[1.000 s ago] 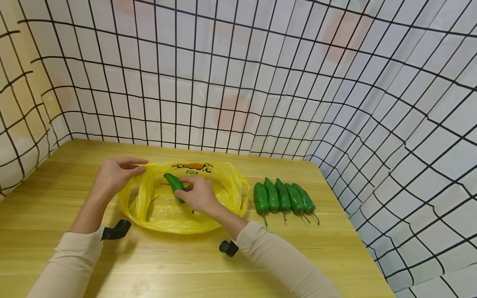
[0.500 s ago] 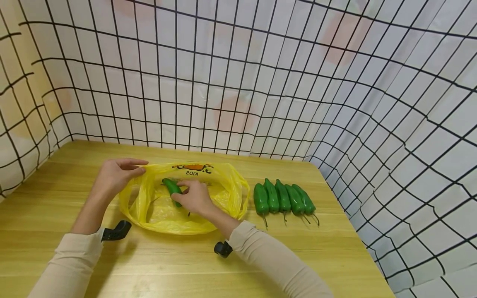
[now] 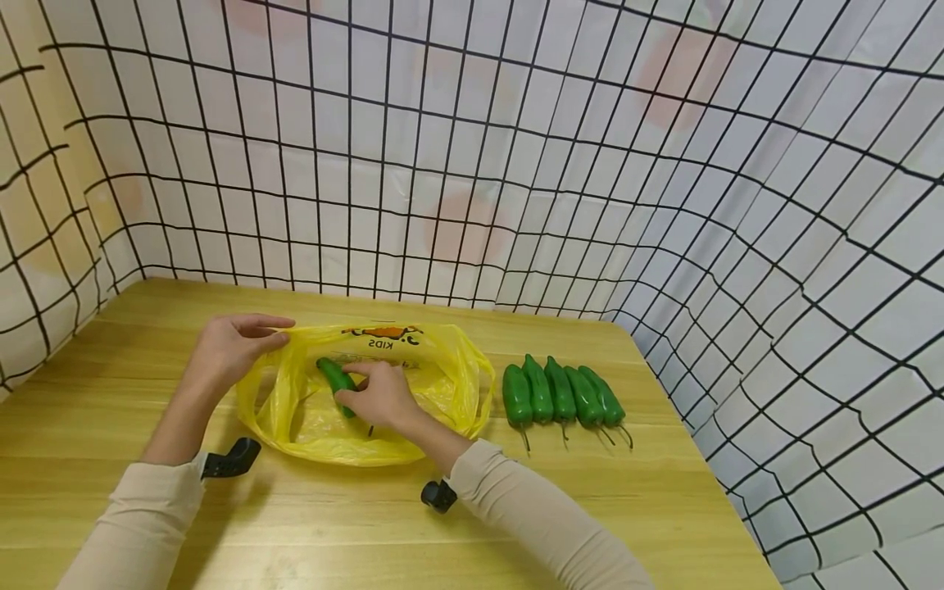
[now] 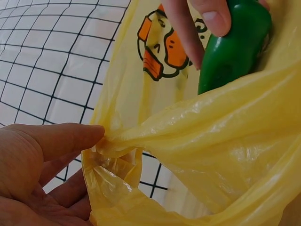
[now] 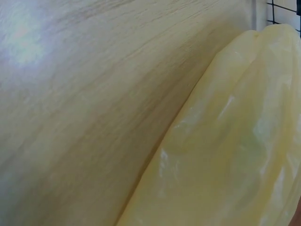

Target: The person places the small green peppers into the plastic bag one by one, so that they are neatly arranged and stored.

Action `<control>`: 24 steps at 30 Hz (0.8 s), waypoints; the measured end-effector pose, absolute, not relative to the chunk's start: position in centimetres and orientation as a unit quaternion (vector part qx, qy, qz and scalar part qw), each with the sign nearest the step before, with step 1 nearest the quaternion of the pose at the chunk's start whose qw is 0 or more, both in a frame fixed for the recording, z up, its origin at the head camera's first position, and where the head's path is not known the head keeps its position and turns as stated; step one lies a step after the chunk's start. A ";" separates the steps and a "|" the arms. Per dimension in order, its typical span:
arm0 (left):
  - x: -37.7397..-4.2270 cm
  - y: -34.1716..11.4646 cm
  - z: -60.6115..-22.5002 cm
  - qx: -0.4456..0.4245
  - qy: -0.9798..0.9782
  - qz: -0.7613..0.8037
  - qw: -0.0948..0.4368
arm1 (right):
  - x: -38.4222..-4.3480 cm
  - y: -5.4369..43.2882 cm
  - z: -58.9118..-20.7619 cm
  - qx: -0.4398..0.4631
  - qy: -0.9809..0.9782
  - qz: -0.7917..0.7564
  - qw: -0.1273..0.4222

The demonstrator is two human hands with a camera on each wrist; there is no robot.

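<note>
A yellow plastic bag (image 3: 317, 449) printed with an orange cartoon lies on the table with its mouth held wide. My left hand (image 3: 239, 344) pinches the bag's left edge between thumb and fingers, as the left wrist view shows close up. Inside the mouth, my right hand (image 3: 383, 396) holds a green pepper (image 3: 336, 375) between thumb and fingertips, its tip pointing up and left. The left wrist view shows that pepper (image 4: 235, 44) behind the bag's near fold. In the right wrist view the bag's outer side (image 5: 211, 165) covers the hand's work.
To the right of the bag, several green peppers (image 3: 562, 393) lie side by side in a row, stems toward me. White walls with a black grid (image 3: 442, 164) enclose the wooden table (image 3: 310, 533) at the back and sides. Black wrist mounts (image 3: 232, 459) stick out from both sleeves.
My right hand has moved slightly left and down, taking the pepper deeper into the bag's mouth. My left hand stays in place on the bag's edge. The row of peppers is unchanged.
</note>
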State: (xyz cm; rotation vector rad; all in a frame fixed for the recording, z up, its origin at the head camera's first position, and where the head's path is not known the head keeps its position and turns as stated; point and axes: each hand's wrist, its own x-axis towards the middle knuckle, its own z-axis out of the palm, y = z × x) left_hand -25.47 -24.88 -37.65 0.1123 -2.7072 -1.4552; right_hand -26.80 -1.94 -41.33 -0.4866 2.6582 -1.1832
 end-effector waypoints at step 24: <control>-25.5 -24.9 -37.7 0.035 -0.878 -0.476 0.035 | -26.5 -2.4 -40.8 -0.166 0.906 -0.372 0.112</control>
